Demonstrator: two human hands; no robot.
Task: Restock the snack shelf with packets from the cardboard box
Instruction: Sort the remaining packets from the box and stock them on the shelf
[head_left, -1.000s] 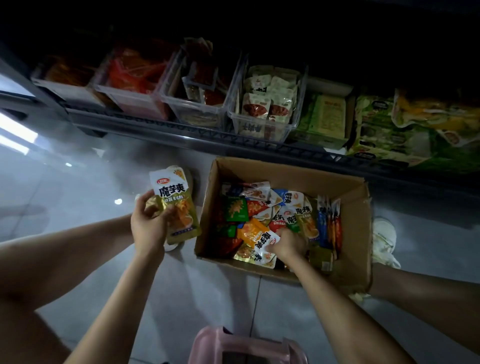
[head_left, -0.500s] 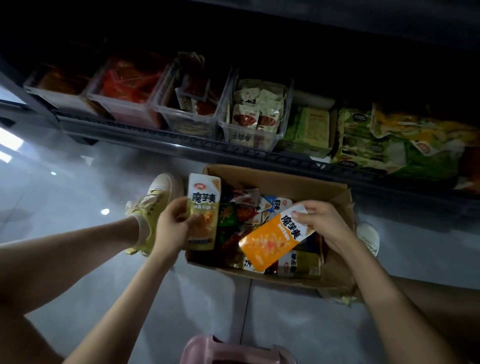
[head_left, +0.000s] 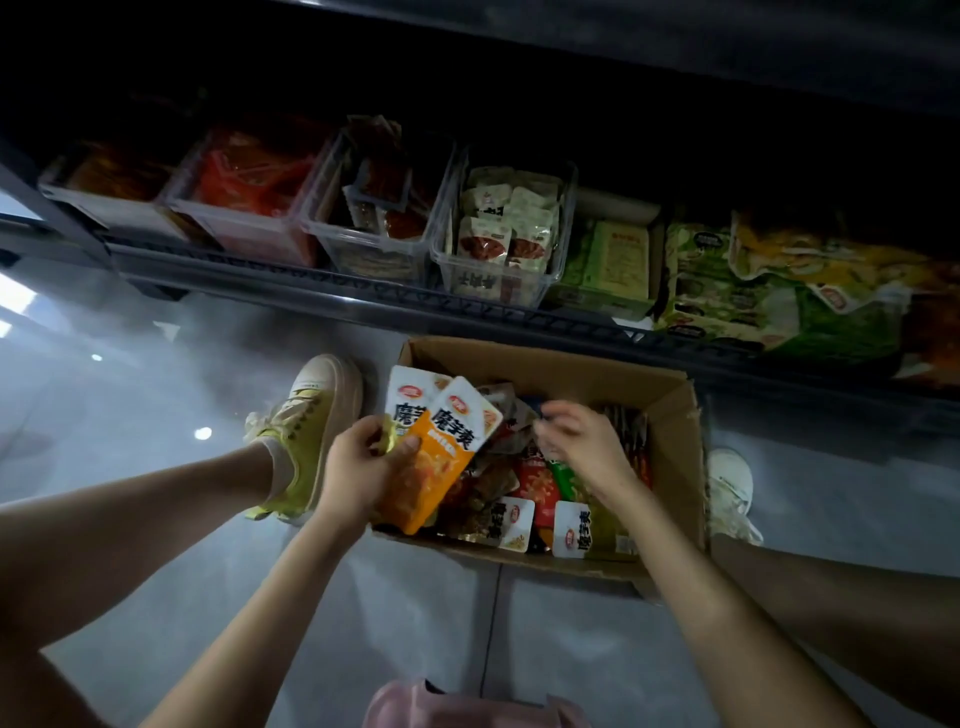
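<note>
Orange packet (head_left: 441, 467) and a white-topped packet (head_left: 408, 400) behind it are pinched together in the left hand (head_left: 358, 473), thumb on the front and fingers curled behind, at the left end of the box (head_left: 670, 415). Right hand (head_left: 582, 447) hovers over the box, its fingers loosely curled and blurred, gripping nothing visible. Under those fingers lie mixed packets (head_left: 524, 488). Beyond both hands runs the shelf (head_left: 363, 291) with clear bins (head_left: 498, 280) of snacks. Left of the left fingers stands a yellow shoe (head_left: 306, 426).
</note>
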